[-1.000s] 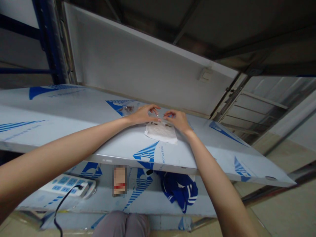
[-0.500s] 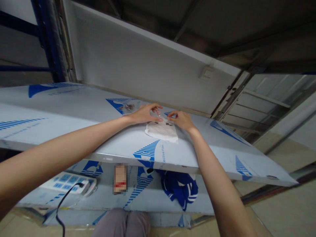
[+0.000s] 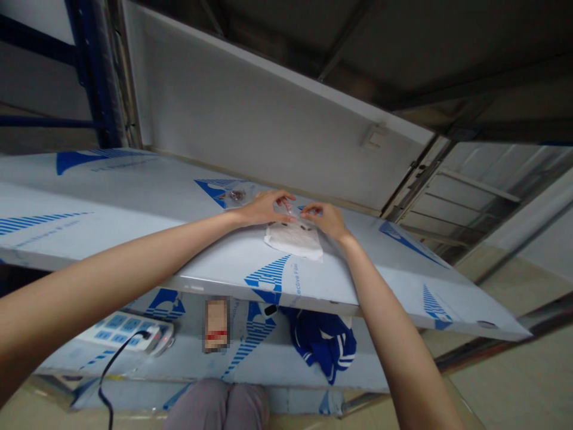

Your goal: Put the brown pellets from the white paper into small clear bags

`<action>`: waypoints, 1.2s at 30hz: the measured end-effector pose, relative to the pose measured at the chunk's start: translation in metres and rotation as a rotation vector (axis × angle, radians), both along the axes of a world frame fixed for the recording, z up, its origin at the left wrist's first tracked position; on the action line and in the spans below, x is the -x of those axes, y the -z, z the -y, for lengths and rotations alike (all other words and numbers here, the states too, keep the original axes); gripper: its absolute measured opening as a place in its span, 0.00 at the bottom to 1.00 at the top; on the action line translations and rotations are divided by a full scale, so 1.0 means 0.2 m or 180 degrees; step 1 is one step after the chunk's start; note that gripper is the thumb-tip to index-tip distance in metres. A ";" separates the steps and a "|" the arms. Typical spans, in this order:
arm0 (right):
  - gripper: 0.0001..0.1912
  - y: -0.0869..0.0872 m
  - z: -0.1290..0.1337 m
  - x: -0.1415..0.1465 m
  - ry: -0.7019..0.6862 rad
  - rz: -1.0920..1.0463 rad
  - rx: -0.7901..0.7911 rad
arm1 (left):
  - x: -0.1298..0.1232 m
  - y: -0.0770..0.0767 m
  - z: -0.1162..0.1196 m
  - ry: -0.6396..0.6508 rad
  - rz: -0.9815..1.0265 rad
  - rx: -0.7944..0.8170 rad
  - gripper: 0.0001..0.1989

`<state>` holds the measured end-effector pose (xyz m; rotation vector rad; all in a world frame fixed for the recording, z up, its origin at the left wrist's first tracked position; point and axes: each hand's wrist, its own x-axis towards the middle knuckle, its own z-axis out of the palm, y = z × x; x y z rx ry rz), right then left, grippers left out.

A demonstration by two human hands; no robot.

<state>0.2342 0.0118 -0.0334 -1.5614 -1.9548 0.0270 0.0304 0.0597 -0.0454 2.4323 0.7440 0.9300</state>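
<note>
Film-covered table (image 3: 134, 197): white pouch (image 3: 294, 240), dark spots; L hand (image 3: 265, 209), R hand (image 3: 324, 218) fingers curled, grip unclear.

- Blue lettering (image 3: 296, 282) on the film (image 3: 268, 276) covering the counter (image 3: 134, 197), near 6 o'clock: "…ective Film", running upward.
- Fainter blue print (image 3: 42, 240) on the film at 9 o'clock: too small to read.
- Power strip (image 3: 120, 330) at 8 o'clock: button markings unreadable.
- Box (image 3: 216, 325) at 6 o'clock: pixelated, unreadable.
</note>
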 end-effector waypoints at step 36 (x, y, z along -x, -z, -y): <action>0.11 -0.01 0.02 0.12 -0.1042 -0.1053 -0.0396 | -0.02 -0.04 0.04 -0.0335 0.0718 -0.0704 0.35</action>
